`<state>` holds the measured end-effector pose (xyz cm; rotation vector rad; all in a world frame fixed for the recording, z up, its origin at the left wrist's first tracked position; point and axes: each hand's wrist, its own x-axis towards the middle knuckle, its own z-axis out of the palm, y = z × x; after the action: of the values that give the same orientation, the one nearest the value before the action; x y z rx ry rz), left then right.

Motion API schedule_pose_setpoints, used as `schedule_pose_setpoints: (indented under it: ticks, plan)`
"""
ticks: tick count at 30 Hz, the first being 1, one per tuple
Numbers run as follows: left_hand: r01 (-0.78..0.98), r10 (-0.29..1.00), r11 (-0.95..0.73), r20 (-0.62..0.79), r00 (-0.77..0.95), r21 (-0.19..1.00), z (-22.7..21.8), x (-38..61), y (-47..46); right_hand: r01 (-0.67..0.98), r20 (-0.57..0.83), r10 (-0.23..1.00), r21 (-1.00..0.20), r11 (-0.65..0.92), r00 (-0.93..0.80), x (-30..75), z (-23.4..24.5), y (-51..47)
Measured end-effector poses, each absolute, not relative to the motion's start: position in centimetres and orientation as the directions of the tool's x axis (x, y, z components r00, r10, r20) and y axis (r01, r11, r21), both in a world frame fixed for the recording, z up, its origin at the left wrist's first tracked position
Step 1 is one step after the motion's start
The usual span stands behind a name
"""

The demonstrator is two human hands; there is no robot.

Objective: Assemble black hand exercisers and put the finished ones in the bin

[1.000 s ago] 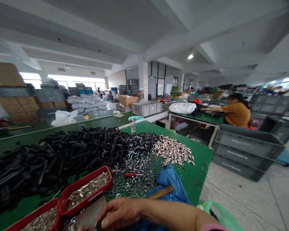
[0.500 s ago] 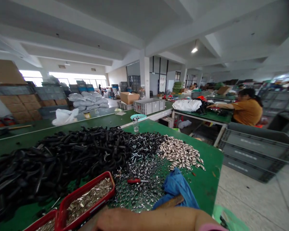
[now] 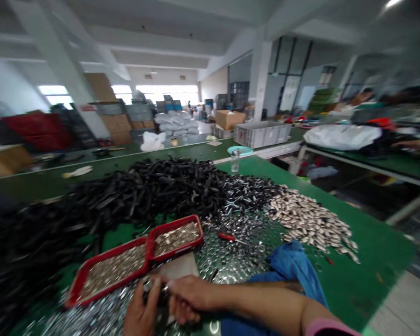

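Observation:
At the lower middle of the head view my left hand (image 3: 142,305) pinches a small dark part with a shiny metal piece (image 3: 147,283); blur hides its exact kind. My right hand (image 3: 189,294) is closed right beside it, fingers curled, against the part's right end. What the right fingers grip is hidden. Just beyond the hands are two red trays (image 3: 148,255) of small brassy metal pieces. Loose metal rings (image 3: 213,256) lie to the right, with a red-handled screwdriver (image 3: 227,237) among them. Shiny small parts (image 3: 91,312) spread left of my left hand.
A large heap of black curved parts (image 3: 161,186) covers the left and back of the green table (image 3: 371,247). Screws (image 3: 252,189) and silvery cylinders (image 3: 311,219) are piled to the right. A blue cloth (image 3: 294,261) lies by my right forearm. A clear cup (image 3: 234,161) stands behind.
The view has turned left and tilted down. Both hands now show over the bench with the dark part; before, only one forearm and part of a hand showed at the bottom edge.

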<state>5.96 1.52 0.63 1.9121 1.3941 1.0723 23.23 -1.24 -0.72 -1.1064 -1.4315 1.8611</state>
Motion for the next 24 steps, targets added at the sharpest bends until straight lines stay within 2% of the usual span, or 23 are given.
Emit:
schedule_pose_setpoints:
  ticks: [2, 3, 5, 7, 8, 9, 11, 13, 14, 15, 16, 18, 19, 20, 23, 24]
  plan:
    - [0.522, 0.962, -0.271, 0.215, 0.168, 0.808, 1.1, 5.7, 0.7, 0.077, -0.381, 0.684, -0.899, -0.431, -0.622, 23.3, 0.1, -1.9]
    - [0.510, 0.963, -0.264, 0.197, 0.183, 0.819, 1.2, 5.7, 0.5, 0.145, -0.393, 0.673, -0.907, -0.395, -0.627, 23.5, 0.4, -2.0]
    - [0.489, 0.973, -0.226, 0.174, 0.150, 0.842, 1.3, 5.5, 0.5, 0.285, -0.272, 0.795, -0.950, -0.130, -0.542, 23.6, 0.7, -1.6]
    - [0.472, 0.979, -0.202, 0.170, 0.111, 0.858, 1.3, 5.4, 0.4, 0.435, -0.014, 0.929, -0.886, 0.160, -0.370, 23.4, 0.8, -1.5]
    - [0.465, 0.979, -0.203, 0.174, 0.107, 0.861, 1.3, 5.4, 0.3, 0.474, 0.073, 0.945, -0.851, 0.226, -0.320, 23.2, 0.8, -1.6]
    - [0.458, 0.977, -0.214, 0.182, 0.114, 0.863, 1.3, 5.4, 0.1, 0.475, 0.091, 0.948, -0.849, 0.234, -0.304, 23.0, 0.8, -2.0]
    - [0.449, 0.963, -0.264, 0.210, 0.167, 0.854, 1.3, 5.4, -0.5, 0.371, -0.066, 0.913, -0.924, 0.097, -0.402, 22.7, 0.8, -2.8]
    - [0.450, 0.942, -0.320, 0.229, 0.246, 0.834, 1.0, 5.1, -0.8, 0.259, -0.265, 0.778, -0.956, -0.136, -0.569, 22.6, 0.7, -3.3]
    - [0.450, 0.935, -0.331, 0.225, 0.273, 0.829, 0.9, 5.0, -0.9, 0.240, -0.314, 0.727, -0.948, -0.208, -0.610, 22.6, 0.7, -3.4]
    - [0.445, 0.936, -0.322, 0.211, 0.281, 0.836, 0.7, 4.8, -0.8, 0.246, -0.324, 0.730, -0.945, -0.217, -0.601, 22.6, 0.8, -3.3]
    - [0.431, 0.944, -0.292, 0.186, 0.271, 0.854, 0.6, 4.7, -0.6, 0.272, -0.296, 0.784, -0.948, -0.168, -0.545, 22.6, 0.8, -3.1]
    - [0.365, 0.963, -0.225, 0.149, 0.226, 0.903, 0.5, 4.7, -0.1, 0.356, -0.159, 0.912, -0.934, -0.016, -0.378, 22.5, 0.9, -2.5]
    - [0.327, 0.965, -0.221, 0.157, 0.211, 0.919, 0.6, 4.8, 0.1, 0.382, -0.118, 0.935, -0.924, 0.019, -0.334, 22.4, 0.9, -2.3]
    - [0.298, 0.959, -0.248, 0.189, 0.211, 0.922, 0.7, 4.9, 0.4, 0.380, -0.131, 0.930, -0.925, 0.010, -0.343, 22.4, 1.0, -2.1]
    - [0.285, 0.900, -0.406, 0.325, 0.291, 0.869, 1.0, 5.4, 1.1, 0.319, -0.303, 0.801, -0.936, -0.149, -0.516, 22.4, 1.0, -1.7]
    - [0.299, 0.890, -0.427, 0.337, 0.308, 0.854, 1.0, 5.5, 1.3, 0.328, -0.302, 0.804, -0.934, -0.142, -0.513, 22.5, 1.0, -1.6]
